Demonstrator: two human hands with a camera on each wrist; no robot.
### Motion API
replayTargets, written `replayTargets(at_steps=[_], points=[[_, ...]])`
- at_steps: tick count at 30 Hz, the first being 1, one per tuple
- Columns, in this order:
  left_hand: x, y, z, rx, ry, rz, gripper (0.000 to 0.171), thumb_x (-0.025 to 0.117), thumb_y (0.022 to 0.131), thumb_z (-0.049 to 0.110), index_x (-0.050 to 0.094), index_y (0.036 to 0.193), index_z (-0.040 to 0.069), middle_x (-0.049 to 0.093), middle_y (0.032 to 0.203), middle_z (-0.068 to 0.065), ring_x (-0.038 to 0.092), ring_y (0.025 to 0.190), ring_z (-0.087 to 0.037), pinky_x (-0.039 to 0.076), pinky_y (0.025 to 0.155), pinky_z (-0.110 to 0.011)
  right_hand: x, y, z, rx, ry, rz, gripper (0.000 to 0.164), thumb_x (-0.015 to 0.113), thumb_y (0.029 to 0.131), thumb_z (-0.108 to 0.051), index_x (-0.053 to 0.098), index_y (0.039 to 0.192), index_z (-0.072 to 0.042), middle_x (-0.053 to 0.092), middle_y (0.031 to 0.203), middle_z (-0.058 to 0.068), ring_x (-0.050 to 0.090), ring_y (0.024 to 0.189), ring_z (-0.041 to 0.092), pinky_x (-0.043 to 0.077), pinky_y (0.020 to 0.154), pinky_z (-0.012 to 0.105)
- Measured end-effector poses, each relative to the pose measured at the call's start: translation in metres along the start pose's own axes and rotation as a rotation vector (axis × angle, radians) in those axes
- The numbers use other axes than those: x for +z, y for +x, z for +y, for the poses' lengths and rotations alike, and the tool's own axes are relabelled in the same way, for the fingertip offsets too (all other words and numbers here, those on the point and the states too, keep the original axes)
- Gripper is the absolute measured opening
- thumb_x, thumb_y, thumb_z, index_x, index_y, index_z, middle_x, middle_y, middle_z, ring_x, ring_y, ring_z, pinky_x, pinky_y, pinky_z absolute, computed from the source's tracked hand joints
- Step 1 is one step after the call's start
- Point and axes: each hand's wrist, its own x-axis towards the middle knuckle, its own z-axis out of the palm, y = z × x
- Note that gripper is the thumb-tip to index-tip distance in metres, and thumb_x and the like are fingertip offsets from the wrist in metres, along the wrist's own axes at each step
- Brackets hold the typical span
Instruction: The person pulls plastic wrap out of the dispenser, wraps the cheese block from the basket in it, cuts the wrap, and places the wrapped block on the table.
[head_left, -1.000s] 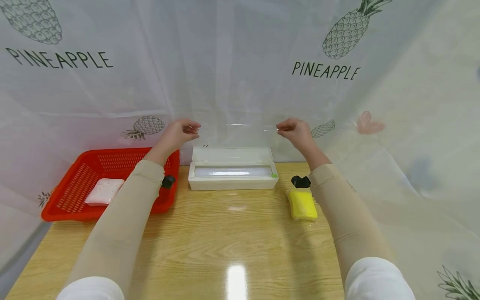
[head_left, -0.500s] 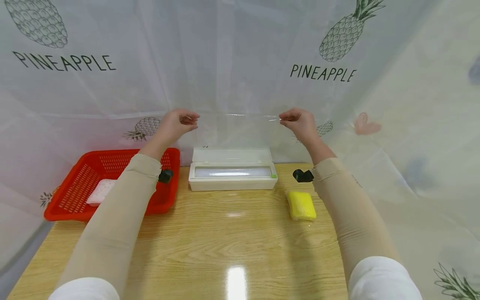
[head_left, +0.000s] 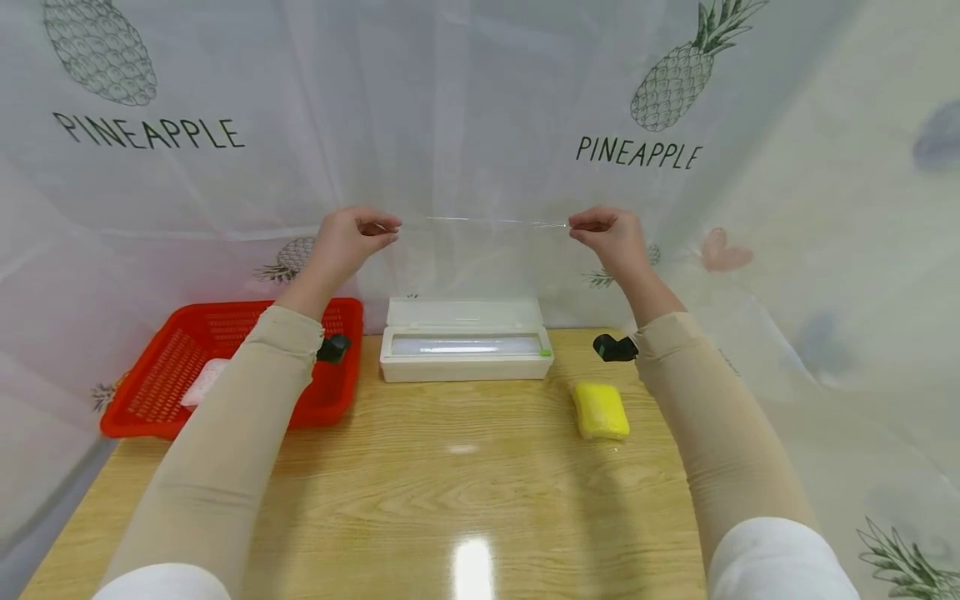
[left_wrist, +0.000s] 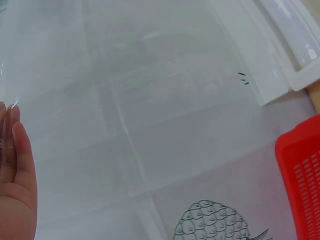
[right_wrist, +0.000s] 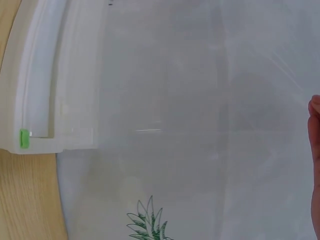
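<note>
Clear plastic film (head_left: pixel 480 220) is stretched between two raised hands, its top edge a thin bright line. Left hand (head_left: pixel 341 243): grip narrow, thumb and fingertips pinching one end of the film; glints show at these fingertips in the left wrist view. Right hand (head_left: pixel 617 242): grip likewise narrow, pinching the other end. Below the film stands a long white box (head_left: pixel 465 368), its lid (head_left: pixel 465 312) tipped back and a green tab (head_left: pixel 545 352) at the right of its opening; whether the film reaches down to the box cannot be told. Just left of the box, a red basket (head_left: pixel 343 408) contains a pinkish-white block (head_left: pixel 201 383), partly hidden by the left sleeve (head_left: pixel 217 467). Right of the box, a yellow block (head_left: pixel 602 411) lies on the wood-grained tabletop (head_left: pixel 465 492), near the right sleeve (head_left: pixel 727 442). Black devices (head_left: pixel 615 347) project from both wrists. Behind everything hangs a pale sheet (head_left: pixel 420 125) printed with pineapples and the word PINEAPPLE.
</note>
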Motion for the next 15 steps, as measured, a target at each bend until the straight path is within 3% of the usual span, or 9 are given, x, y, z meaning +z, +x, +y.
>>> replayTargets(at_steps=[7,15], points=[[-0.003,-0.014,0.012,-0.028,-0.058,0.015,0.024,0.068,0.093,0.014,0.071,0.116,0.008,0.066,0.117,-0.009,0.061,0.104,-0.021,0.050,0.091,-0.035,-0.008,-0.014,-0.007,-0.009,0.009,0.014,0.020,0.069,0.091,-0.009,0.072,0.110,-0.001,0.067,0.106,0.006,0.064,0.094,0.012,0.051,0.086,0.025],[-0.001,-0.057,0.014,-0.005,-0.127,0.037,0.021,0.070,0.091,0.012,0.075,0.111,0.009,0.069,0.111,-0.006,0.064,0.101,-0.019,0.052,0.087,-0.028,-0.021,-0.049,-0.012,-0.040,0.021,-0.019,0.023,0.070,0.090,-0.008,0.070,0.111,0.001,0.070,0.097,0.004,0.066,0.088,0.015,0.053,0.077,0.020]])
